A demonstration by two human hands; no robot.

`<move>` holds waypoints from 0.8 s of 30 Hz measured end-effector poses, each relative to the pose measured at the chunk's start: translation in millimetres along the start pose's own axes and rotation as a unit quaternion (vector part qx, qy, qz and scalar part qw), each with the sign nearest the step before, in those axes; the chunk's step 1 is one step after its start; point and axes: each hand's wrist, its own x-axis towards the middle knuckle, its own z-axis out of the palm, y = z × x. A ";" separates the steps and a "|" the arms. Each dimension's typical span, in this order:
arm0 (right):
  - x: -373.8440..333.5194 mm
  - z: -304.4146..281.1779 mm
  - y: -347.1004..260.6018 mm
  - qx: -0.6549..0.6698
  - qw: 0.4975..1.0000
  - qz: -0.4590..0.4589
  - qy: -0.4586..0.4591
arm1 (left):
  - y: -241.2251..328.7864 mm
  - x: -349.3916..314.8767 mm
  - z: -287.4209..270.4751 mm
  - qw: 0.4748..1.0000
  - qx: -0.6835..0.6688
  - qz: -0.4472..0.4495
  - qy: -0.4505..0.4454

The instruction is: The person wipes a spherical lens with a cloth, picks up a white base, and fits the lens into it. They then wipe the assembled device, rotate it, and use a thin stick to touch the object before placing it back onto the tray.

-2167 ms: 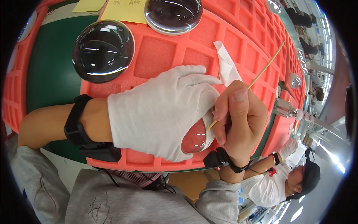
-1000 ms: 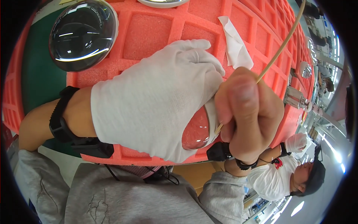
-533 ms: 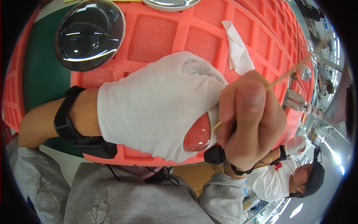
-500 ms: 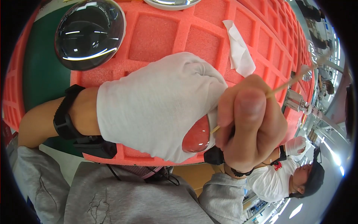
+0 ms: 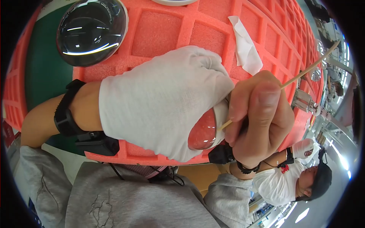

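Note:
My left hand (image 5: 167, 102), in a white cloth glove, is wrapped round a clear dome-shaped cover (image 5: 202, 131) with a pale rim. The glove hides much of the dome, and red foam shows through it. Bare and closed, my right hand (image 5: 262, 117) pinches a thin wooden stick (image 5: 310, 67) between thumb and fingers. The stick's lower tip is at the dome's rim; whether it touches I cannot tell. Past my left hand, a dark glossy dome (image 5: 93, 34) with a light rim lies at the far left.
A red foam tray (image 5: 156, 34) with square pockets spreads under my hands, over a green surface (image 5: 47, 72). A crumpled white wipe (image 5: 245, 47) lies on the foam. At the right stands a small clear bottle (image 5: 304, 99). A person in a dark cap (image 5: 319, 176) is nearby.
My right hand has shifted slightly right, and the stick, blurred before, now shows sharply. The dome in my left hand has moved a little right and up in the view.

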 end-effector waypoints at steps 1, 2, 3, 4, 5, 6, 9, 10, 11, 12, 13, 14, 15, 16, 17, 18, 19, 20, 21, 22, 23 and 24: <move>0.4 1.3 -0.4 0.000 1.000 -0.003 0.001 | -0.3 0.5 0.2 1.000 -0.004 0.007 0.005; 0.8 4.7 -0.7 -0.011 1.000 0.003 0.016 | -0.7 1.1 0.4 1.000 -0.002 0.009 0.005; 1.3 8.1 -1.0 -0.021 0.999 0.009 0.032 | -1.4 1.7 0.6 1.000 -0.028 -0.006 -0.007; 1.6 9.5 -1.2 -0.032 0.998 0.015 0.047 | -2.1 2.2 0.8 0.998 -0.055 -0.021 -0.019; 2.0 9.0 -1.4 -0.032 0.998 0.013 0.048 | -1.2 3.5 -0.4 0.995 -0.082 -0.037 -0.031; 2.0 8.4 -0.9 -0.030 0.998 0.011 0.050 | -0.3 4.1 -1.9 0.996 -0.081 -0.036 -0.031; 2.9 7.3 -0.1 -0.026 0.998 0.006 0.054 | 1.9 3.8 -6.1 0.997 -0.028 -0.041 -0.066; 2.6 6.9 -0.7 -0.030 0.999 0.003 0.045 | 2.5 3.3 -5.7 0.997 -0.028 -0.041 -0.066; 2.2 6.5 -1.0 -0.033 0.999 0.000 0.036 | 3.1 2.6 -4.9 0.998 -0.011 -0.036 -0.052; 2.0 6.0 -1.0 -0.037 0.999 -0.002 0.026 | 3.4 1.9 -3.9 0.999 0.006 -0.031 -0.039; 2.4 5.3 -0.5 -0.036 0.999 -0.001 0.026 | 3.0 1.4 -3.1 0.999 0.022 -0.026 -0.025; 3.2 4.3 0.4 -0.049 0.999 -0.014 0.014 | 2.2 0.8 -3.0 0.999 0.021 -0.027 -0.025; 3.9 3.3 0.3 -0.063 0.998 -0.026 0.001 | 3.1 1.0 -4.6 0.999 0.035 -0.023 -0.031; 4.1 2.6 -0.1 -0.077 0.996 -0.038 -0.011 | 4.0 1.1 -6.2 0.998 0.048 -0.020 -0.037; 4.1 1.8 -0.9 -0.077 0.996 -0.037 -0.012 | 4.5 0.9 -6.9 0.997 0.062 -0.017 -0.043; 3.9 1.1 -1.9 -0.083 0.995 -0.041 -0.029 | 4.7 0.7 -6.6 0.997 0.060 -0.017 -0.042; 3.7 0.5 -3.0 -0.088 0.994 -0.046 -0.046 | 5.2 0.8 -6.4 0.997 0.056 -0.024 -0.045; 4.5 0.6 -3.0 -0.093 0.992 -0.052 -0.063 | 4.8 1.3 -6.8 0.997 0.054 -0.031 -0.047; 4.4 1.4 -2.3 -0.093 0.992 -0.054 -0.064 | 4.5 1.6 -7.3 0.997 0.052 -0.038 -0.049; 3.3 3.0 -1.0 -0.059 0.997 -0.033 -0.031 | 3.9 1.8 -7.7 0.997 0.053 -0.038 -0.048; 2.2 4.6 0.2 -0.023 1.000 -0.012 0.003 | 3.1 2.1 -7.7 0.997 0.040 -0.031 -0.060; 1.8 6.0 0.7 0.012 0.999 0.008 0.037 | 2.1 2.4 -7.5 0.997 0.028 -0.024 -0.073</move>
